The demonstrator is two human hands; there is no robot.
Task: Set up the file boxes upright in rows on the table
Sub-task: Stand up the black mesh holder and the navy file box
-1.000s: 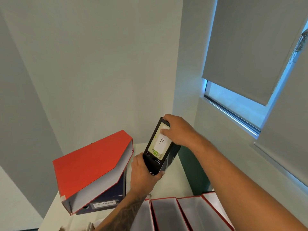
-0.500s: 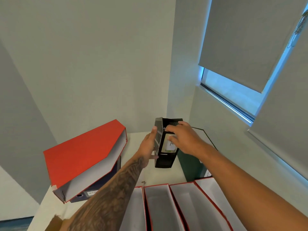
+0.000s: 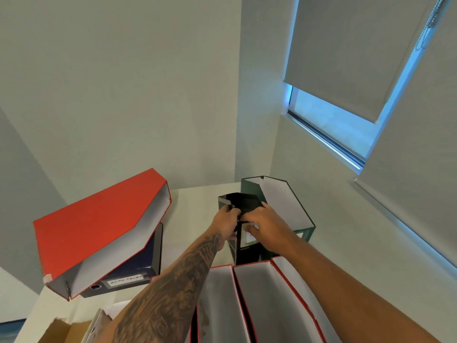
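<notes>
A black file box [image 3: 241, 203] with a white label stands upright on the white table [image 3: 195, 211], just left of a dark green file box [image 3: 286, 206]. My left hand [image 3: 226, 219] grips its left side and my right hand [image 3: 263, 224] grips its front near the label. Several red-edged file boxes [image 3: 267, 300] stand upright in a row at the near edge, under my forearms. At the left, a red file box [image 3: 94, 226] lies tilted on top of a dark blue one [image 3: 138, 266].
The table sits in a corner, with the wall close behind and a window with a lowered blind [image 3: 346, 58] to the right. A brown cardboard piece [image 3: 64, 330] shows at the bottom left. Bare table shows between the red box and the black box.
The black box was held tilted in the air, then came down onto the table beside the green box. Both hands stay on it. The view has tipped downward.
</notes>
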